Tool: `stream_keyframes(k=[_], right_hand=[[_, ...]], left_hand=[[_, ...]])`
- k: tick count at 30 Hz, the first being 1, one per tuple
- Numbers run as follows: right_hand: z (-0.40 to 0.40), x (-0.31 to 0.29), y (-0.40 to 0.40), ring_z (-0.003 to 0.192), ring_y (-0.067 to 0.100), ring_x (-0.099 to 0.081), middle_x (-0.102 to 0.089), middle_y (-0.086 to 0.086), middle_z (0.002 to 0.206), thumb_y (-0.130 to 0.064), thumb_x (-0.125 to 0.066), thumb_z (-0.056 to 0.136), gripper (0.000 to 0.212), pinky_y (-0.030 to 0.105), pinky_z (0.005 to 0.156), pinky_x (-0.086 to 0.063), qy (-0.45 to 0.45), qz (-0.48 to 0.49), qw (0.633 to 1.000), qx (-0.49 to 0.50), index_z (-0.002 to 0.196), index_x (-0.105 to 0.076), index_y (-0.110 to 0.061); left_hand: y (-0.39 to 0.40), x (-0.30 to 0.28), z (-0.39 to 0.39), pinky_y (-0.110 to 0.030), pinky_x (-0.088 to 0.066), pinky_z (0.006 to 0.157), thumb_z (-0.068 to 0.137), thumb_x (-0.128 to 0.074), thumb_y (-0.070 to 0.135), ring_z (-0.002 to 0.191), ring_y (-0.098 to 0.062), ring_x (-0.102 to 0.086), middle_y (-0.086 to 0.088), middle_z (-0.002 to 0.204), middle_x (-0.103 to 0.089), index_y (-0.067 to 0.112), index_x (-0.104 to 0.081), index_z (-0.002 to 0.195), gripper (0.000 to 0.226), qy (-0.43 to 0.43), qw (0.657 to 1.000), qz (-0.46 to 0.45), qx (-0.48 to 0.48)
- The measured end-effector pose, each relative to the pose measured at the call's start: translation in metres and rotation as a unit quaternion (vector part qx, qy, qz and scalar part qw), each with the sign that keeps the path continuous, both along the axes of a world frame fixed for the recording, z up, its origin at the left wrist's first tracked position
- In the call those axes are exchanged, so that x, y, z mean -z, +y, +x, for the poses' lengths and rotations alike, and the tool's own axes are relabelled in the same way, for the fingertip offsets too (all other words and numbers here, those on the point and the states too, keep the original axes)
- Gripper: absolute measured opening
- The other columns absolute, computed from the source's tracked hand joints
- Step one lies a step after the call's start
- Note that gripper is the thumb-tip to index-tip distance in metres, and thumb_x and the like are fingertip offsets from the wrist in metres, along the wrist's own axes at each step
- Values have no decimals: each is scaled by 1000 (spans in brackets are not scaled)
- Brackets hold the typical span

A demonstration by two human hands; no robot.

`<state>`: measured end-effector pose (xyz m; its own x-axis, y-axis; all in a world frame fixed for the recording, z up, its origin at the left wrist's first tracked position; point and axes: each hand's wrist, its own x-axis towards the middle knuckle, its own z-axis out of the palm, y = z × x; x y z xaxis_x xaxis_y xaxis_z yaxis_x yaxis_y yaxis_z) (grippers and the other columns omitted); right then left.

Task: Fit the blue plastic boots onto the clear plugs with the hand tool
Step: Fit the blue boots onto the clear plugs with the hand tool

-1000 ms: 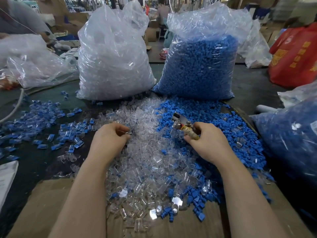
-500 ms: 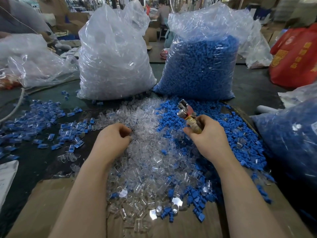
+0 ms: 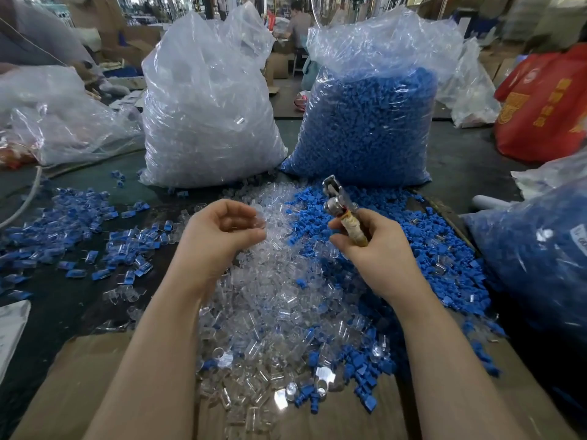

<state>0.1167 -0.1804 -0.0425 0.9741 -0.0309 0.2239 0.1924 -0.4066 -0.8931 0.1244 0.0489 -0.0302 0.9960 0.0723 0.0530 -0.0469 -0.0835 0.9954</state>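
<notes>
Fingers of right hand [image 3: 378,252] round taped metal hand tool [image 3: 343,214]; left hand [image 3: 216,236] curled, pinching clear plug [image 3: 259,222].

Two large bags [image 3: 209,115] stood side by side behind the loose plugs [image 3: 273,296]. Loose boots [image 3: 422,249] lay right of the plugs; fitted pieces [image 3: 73,230] lay scattered left. Cardboard [image 3: 79,376] lay nearest, under the pile's edge.

Dark worktable [image 3: 57,300], brown cardboard sheet [image 3: 73,385] at its near edge, cluttered workshop with cardboard boxes [image 3: 133,49] behind
</notes>
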Motion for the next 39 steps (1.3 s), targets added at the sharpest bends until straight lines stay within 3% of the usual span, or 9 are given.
stream_keyframes(k=[4,10,14,24,33,39], right_hand=[[-5,-8,6,72,-8,-62,-69,-23,76,-8,-73,87,19,4,65,-44,-26,63,997,-25,84,-69,-27],[-11,-13,16,81,11,-66,-71,-6,89,-7,-70,90,21,12,74,-51,-63,118,989,-56,85,-69,-28],[-11,-14,18,76,1,-64,-71,-5,86,-7,-72,88,21,13,73,-52,-70,125,988,-52,83,-67,-27],[-11,-14,19,69,-2,-62,-70,-10,80,-7,-72,87,22,12,67,-49,-79,101,991,-34,81,-67,-28],[-9,-11,21,74,19,-65,-70,-1,81,-10,-73,87,15,34,70,-54,-78,78,994,-16,83,-69,-24],[-9,-11,20,77,21,-67,-71,-1,80,-9,-70,88,18,40,74,-55,-80,81,993,-16,83,-70,-26]], left_hand=[[-21,-7,-3,-17,-54,66,60,-82,2,76,-10,-70,-2,83,-76,12,-68,86,30,-21,997,-63,30],[-40,-8,-6,-18,-55,69,66,-81,-7,74,-10,-70,-1,78,-75,8,-68,83,26,-36,996,-66,49],[-45,-8,-9,-19,-55,69,65,-81,-8,73,-11,-70,0,76,-74,11,-70,81,27,-45,996,-59,54],[-51,-11,-12,-17,-54,67,65,-82,-7,73,-13,-72,-4,77,-75,9,-72,80,24,-50,998,-27,38],[-59,-12,-13,-17,-55,66,66,-85,-2,73,-12,-72,0,78,-75,13,-74,80,24,-63,997,48,-5],[-59,-14,-14,-14,-52,67,68,-84,-2,74,-9,-71,-2,79,-75,8,-74,85,22,-49,999,2,21]])
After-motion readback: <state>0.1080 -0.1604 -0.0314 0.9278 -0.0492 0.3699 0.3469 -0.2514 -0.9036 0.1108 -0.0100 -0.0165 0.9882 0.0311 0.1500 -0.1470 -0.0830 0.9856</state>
